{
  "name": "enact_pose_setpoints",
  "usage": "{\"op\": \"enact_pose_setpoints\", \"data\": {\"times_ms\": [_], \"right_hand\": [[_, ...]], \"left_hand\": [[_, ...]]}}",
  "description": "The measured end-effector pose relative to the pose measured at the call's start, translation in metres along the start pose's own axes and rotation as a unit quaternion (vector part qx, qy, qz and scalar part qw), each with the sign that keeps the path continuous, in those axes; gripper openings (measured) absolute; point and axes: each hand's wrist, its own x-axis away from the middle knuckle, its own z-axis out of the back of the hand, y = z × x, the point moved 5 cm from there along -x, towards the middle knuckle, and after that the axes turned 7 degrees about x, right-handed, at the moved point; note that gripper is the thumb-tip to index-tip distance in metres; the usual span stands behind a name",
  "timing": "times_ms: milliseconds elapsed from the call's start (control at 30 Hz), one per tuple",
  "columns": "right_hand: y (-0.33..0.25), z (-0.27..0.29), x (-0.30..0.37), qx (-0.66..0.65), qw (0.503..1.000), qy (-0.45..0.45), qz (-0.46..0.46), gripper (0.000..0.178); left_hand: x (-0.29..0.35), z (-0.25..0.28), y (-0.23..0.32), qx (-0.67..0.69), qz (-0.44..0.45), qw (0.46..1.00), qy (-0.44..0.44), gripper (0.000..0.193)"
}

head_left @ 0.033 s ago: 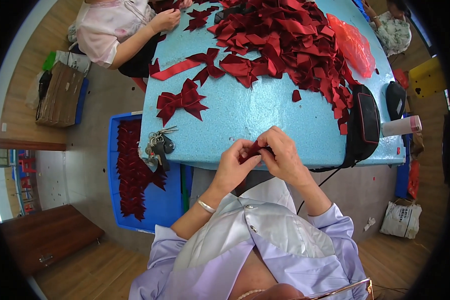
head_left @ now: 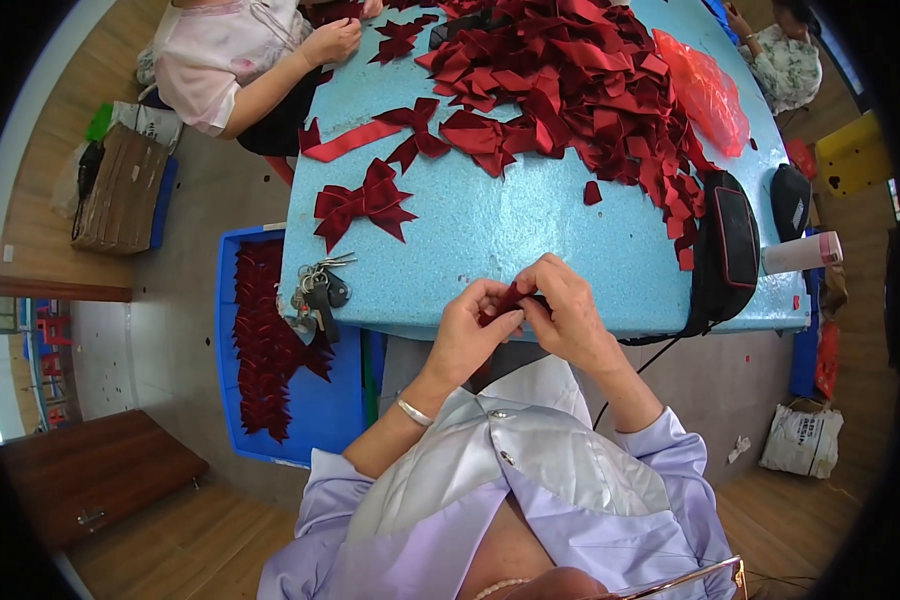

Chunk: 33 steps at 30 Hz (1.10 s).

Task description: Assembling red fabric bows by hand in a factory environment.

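Just over the table's near edge, my two hands meet with fingers pinched round a dark red ribbon (head_left: 508, 299). My left hand (head_left: 467, 332) grips it from the left and my right hand (head_left: 564, 312) from the right. Most of the ribbon is hidden by my fingers, so its exact shape cannot be made out. A finished-looking red bow (head_left: 362, 203) lies on the blue table (head_left: 440, 255) ahead and left of my hands. Beyond it are another bow (head_left: 420, 133) and a loose ribbon strip (head_left: 350, 140).
A big heap of red ribbon pieces (head_left: 570, 70) covers the far table, beside a red plastic bag (head_left: 705, 95). Keys (head_left: 320, 290) lie at the left edge; a black speaker-like device (head_left: 727, 245) and a bottle (head_left: 803, 252) stand right. A blue crate (head_left: 320, 420) holds bows. Co-workers sit far left and far right.
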Motion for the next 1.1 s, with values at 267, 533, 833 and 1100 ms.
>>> {"op": "enact_pose_setpoints", "data": {"times_ms": [267, 533, 833, 1100], "right_hand": [[-0.004, 0.008, -0.001, -0.093, 0.982, -0.079, -0.147, 0.020], [0.015, -0.004, 0.005, -0.269, 0.935, -0.126, -0.194, 0.023], [-0.007, 0.016, -0.009, -0.426, 0.865, -0.093, -0.250, 0.029], [0.007, 0.011, 0.002, -0.375, 0.886, -0.083, -0.258, 0.025]], "left_hand": [[0.005, -0.019, -0.004, 0.024, -0.013, 1.000, 0.008, 0.022], [0.008, -0.019, -0.013, 0.022, 0.003, 1.000, -0.014, 0.013], [0.012, -0.018, 0.004, 0.073, -0.015, 0.997, -0.026, 0.014], [0.017, -0.019, 0.006, 0.035, -0.072, 0.997, -0.005, 0.019]]}}
